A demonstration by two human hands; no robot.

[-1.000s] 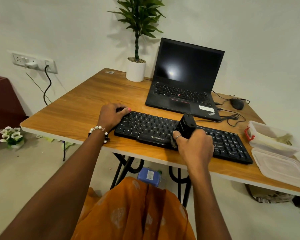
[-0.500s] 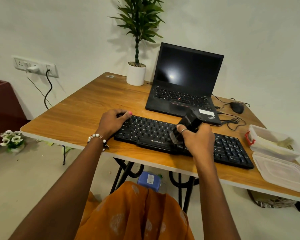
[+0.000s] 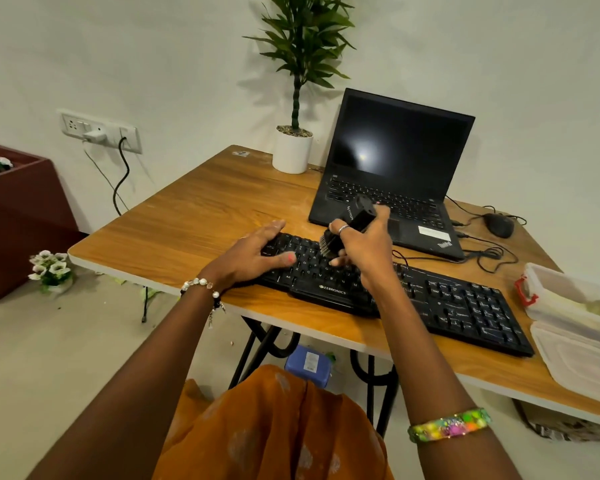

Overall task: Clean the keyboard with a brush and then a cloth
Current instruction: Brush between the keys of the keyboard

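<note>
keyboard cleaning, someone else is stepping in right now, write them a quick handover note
Left hand: flat on the left end of the black keyboard, steadying it.
Right hand: grips the black brush, bristles down on the middle-left keys.
The keyboard lies on the wooden table's near edge, in front of the open laptop.
Done: brushing under way.
Left: brush the remaining keys, then wipe. No cloth clearly visible.

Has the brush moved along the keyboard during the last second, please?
Yes. The brush, gripped by the right hand, has moved left along the keyboard, from beside the Zebronics logo to the keys above it.
</note>
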